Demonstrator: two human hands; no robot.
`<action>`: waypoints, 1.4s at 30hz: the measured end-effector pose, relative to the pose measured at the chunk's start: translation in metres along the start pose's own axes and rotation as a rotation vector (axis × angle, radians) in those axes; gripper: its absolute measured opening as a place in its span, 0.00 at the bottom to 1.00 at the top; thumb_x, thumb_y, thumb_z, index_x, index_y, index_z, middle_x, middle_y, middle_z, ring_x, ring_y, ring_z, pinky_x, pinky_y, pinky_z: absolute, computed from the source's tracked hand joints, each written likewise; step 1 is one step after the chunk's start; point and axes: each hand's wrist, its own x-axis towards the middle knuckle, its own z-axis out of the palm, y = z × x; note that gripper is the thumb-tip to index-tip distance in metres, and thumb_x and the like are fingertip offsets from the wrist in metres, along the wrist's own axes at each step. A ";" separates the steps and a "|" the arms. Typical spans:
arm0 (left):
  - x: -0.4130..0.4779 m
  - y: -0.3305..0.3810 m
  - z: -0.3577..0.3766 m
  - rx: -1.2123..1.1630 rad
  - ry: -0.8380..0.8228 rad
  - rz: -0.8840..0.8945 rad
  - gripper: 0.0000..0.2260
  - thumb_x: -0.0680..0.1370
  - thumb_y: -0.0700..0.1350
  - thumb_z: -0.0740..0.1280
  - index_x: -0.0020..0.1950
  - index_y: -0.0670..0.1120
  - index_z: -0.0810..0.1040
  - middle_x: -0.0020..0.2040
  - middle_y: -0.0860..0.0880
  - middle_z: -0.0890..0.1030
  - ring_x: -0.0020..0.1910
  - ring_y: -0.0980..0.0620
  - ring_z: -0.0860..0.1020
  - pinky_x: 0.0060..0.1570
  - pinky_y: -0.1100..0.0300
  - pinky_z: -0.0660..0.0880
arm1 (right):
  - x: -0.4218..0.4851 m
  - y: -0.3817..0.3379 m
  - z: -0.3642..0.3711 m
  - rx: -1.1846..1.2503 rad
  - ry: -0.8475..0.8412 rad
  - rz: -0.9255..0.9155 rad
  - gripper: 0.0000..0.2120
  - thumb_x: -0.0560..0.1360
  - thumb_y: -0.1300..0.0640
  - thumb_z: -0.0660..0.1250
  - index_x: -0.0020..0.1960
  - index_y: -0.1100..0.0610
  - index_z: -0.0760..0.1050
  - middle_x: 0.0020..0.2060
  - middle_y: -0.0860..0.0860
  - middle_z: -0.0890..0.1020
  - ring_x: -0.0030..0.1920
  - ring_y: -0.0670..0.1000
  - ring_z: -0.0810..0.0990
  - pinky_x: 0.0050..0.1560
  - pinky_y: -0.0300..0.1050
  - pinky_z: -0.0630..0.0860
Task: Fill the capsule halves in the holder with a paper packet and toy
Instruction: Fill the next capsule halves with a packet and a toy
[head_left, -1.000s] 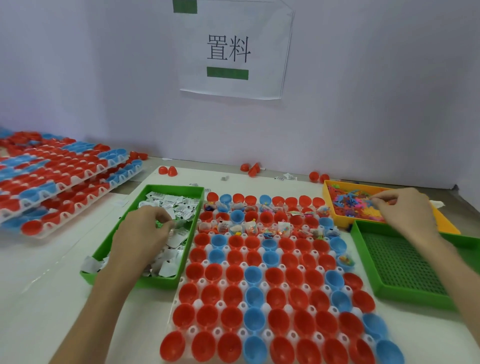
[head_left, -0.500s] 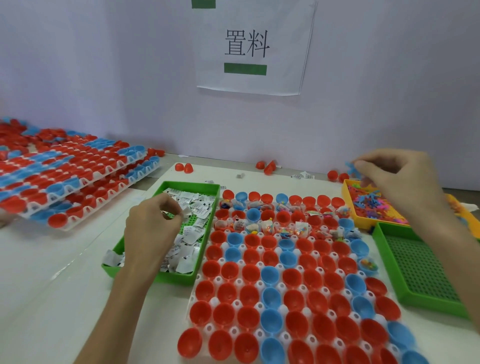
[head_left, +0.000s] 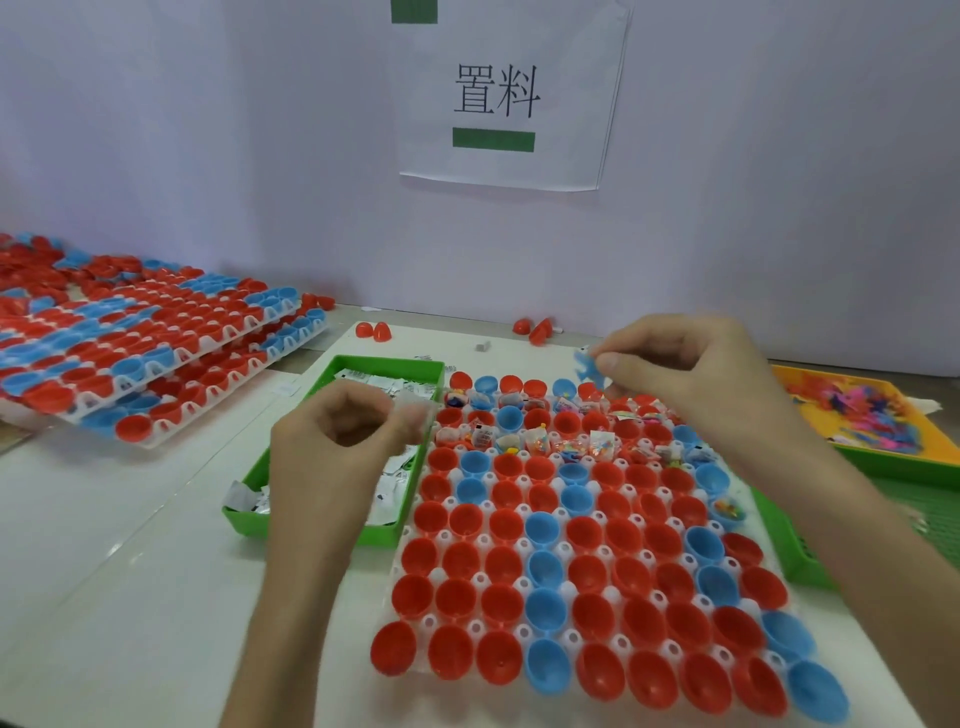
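Observation:
A white holder (head_left: 483, 581) full of red and blue capsule halves (head_left: 589, 608) lies in front of me. Its two far rows hold packets and toys; the nearer rows are bare. My right hand (head_left: 691, 374) hovers over the far rows and pinches a small blue toy (head_left: 589, 370). My left hand (head_left: 343, 441) is above the right edge of the green tray of paper packets (head_left: 337, 371) and pinches a blurred white paper packet (head_left: 415, 408) at its fingertips.
An orange tray of coloured toys (head_left: 862, 410) sits at the right, with a green mesh tray (head_left: 795, 551) in front of it. Stacked holders of capsule halves (head_left: 145, 353) lie at the left. Loose red halves (head_left: 532, 328) rest by the back wall.
My right hand has left the orange tray and swung left over the holder with the blue toy. My left hand has lifted from the packet tray toward the holder with a packet.

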 end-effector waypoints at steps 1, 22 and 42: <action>-0.013 0.011 0.005 -0.098 -0.025 0.001 0.09 0.66 0.52 0.78 0.40 0.49 0.83 0.37 0.49 0.85 0.37 0.53 0.84 0.38 0.63 0.80 | -0.005 -0.004 0.007 0.032 -0.040 -0.004 0.05 0.74 0.58 0.73 0.44 0.47 0.84 0.39 0.42 0.87 0.40 0.43 0.85 0.41 0.28 0.77; -0.083 0.010 0.045 -0.401 -0.195 -0.158 0.06 0.63 0.52 0.75 0.37 0.52 0.85 0.35 0.50 0.84 0.36 0.57 0.81 0.37 0.68 0.77 | -0.055 -0.019 0.017 0.037 -0.420 0.016 0.08 0.76 0.59 0.73 0.48 0.45 0.85 0.45 0.44 0.86 0.47 0.44 0.85 0.49 0.33 0.78; -0.093 0.017 0.061 -0.435 -0.221 -0.201 0.05 0.66 0.50 0.73 0.40 0.51 0.86 0.37 0.46 0.85 0.37 0.52 0.84 0.39 0.68 0.78 | -0.087 0.140 -0.152 -0.687 0.337 0.555 0.09 0.68 0.62 0.80 0.35 0.54 0.81 0.34 0.49 0.83 0.38 0.48 0.79 0.41 0.45 0.70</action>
